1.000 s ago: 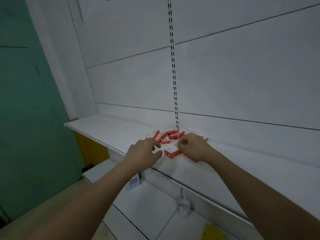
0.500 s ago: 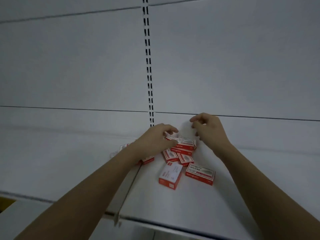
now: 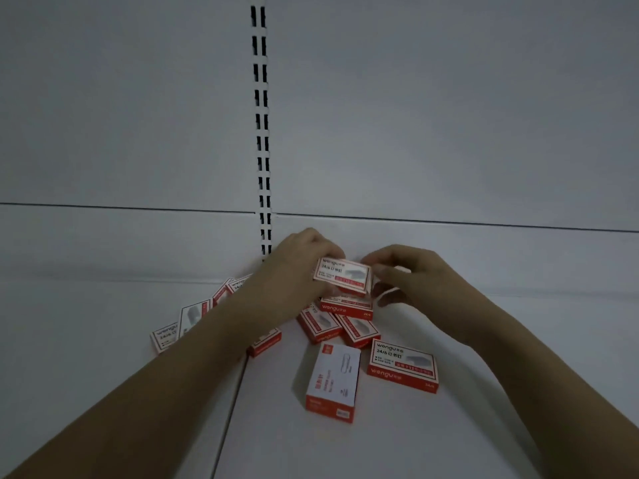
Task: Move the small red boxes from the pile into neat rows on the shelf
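Small red-and-white boxes lie in a loose pile (image 3: 337,324) on the white shelf (image 3: 466,433), close to the back wall. My left hand (image 3: 294,271) grips one box (image 3: 342,274) and holds it lifted above the pile. My right hand (image 3: 411,281) is just right of that box, its fingers curled round another small box of which only white patches (image 3: 392,293) show. Two boxes lie apart in front: one end-on (image 3: 334,378), one flat (image 3: 403,366). More boxes (image 3: 179,326) lie left, partly hidden by my left forearm.
A slotted metal upright (image 3: 261,133) runs down the white back panel to the pile. A seam (image 3: 233,399) splits the shelf into two boards under my left forearm. Bare shelf surface stretches to the left and right of the pile.
The view has closed in on the pile. My left hand has picked a box up off the pile. My right hand has come down beside it and curled its fingers.
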`<action>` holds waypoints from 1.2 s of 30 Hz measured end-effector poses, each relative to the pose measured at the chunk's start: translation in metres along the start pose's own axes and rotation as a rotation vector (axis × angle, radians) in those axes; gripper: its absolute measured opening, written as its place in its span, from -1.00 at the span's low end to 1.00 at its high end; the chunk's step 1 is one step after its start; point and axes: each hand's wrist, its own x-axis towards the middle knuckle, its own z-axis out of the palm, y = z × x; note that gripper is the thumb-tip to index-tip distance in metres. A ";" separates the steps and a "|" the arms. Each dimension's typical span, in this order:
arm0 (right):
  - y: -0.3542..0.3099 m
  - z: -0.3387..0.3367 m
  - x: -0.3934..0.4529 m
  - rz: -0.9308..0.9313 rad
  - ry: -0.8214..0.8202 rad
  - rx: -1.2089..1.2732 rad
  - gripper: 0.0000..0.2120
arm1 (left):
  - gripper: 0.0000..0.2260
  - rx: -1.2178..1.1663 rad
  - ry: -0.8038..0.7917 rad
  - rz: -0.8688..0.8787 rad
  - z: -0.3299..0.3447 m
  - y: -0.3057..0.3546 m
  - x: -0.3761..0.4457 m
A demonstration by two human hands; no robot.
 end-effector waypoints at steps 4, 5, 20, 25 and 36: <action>-0.003 -0.001 0.000 -0.060 0.067 0.104 -0.84 | -0.59 -0.086 0.159 0.042 -0.001 0.005 -0.001; -0.003 0.000 -0.001 -0.065 0.066 0.115 -0.84 | -0.58 -0.085 0.188 0.068 -0.001 0.007 -0.002; -0.013 -0.002 -0.006 -0.189 0.108 0.280 -0.79 | -0.58 -0.247 0.324 0.151 -0.004 0.012 -0.005; -0.014 -0.002 -0.006 -0.208 0.098 0.270 -0.77 | -0.59 -0.289 0.324 0.148 -0.004 0.011 -0.005; -0.013 -0.003 -0.006 -0.204 0.097 0.281 -0.76 | -0.59 -0.299 0.330 0.157 -0.005 0.013 -0.006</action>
